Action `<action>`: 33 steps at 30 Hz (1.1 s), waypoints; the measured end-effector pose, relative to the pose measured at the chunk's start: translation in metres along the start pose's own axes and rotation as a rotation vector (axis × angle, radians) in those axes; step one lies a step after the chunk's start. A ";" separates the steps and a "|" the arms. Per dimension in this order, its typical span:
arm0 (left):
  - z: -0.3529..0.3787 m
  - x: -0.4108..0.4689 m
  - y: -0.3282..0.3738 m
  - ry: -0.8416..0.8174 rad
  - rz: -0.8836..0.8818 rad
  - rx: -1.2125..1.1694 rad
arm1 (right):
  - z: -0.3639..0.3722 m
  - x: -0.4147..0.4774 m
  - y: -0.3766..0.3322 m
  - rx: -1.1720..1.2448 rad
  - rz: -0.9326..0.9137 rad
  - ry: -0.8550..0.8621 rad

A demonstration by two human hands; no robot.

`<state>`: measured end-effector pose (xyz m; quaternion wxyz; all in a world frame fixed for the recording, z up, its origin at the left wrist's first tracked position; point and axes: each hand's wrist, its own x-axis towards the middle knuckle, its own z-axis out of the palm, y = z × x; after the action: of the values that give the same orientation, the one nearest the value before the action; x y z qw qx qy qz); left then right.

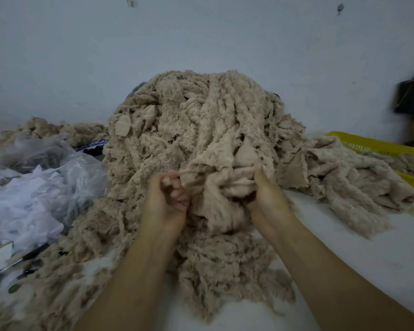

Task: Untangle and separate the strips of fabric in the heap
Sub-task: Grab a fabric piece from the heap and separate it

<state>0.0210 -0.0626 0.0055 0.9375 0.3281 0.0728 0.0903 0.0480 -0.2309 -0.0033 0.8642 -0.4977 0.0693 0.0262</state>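
A tall heap of tangled beige fluffy fabric strips (201,120) fills the middle of the table and spills toward me. My left hand (167,199) has its fingers curled round the edge of a strip at the heap's front. My right hand (265,189) grips a bunched fold of the same fabric clump (220,185), which hangs between both hands. More beige strips (349,177) lie spread to the right, partly over a yellow basket.
A yellow plastic basket (368,144) stands at the right. Clear plastic bags with white scraps (34,187) sit at the left, with black-handled scissors (22,259) in front of them. The white table top (368,254) shows at the lower right. A dark bag (411,94) hangs on the wall.
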 end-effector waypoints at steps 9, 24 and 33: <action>-0.017 0.007 0.019 0.087 0.029 -0.343 | -0.017 0.004 -0.015 0.158 0.116 0.036; 0.012 -0.015 -0.017 -0.113 0.287 0.723 | 0.003 -0.016 0.000 -0.295 -0.240 -0.055; 0.007 -0.022 -0.034 -0.257 0.324 1.194 | 0.002 -0.017 -0.004 -0.335 -0.269 -0.009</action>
<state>0.0053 -0.0973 -0.0085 0.5685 0.8098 -0.0531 0.1349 0.0321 -0.2308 0.0034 0.7655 -0.6389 -0.0069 -0.0759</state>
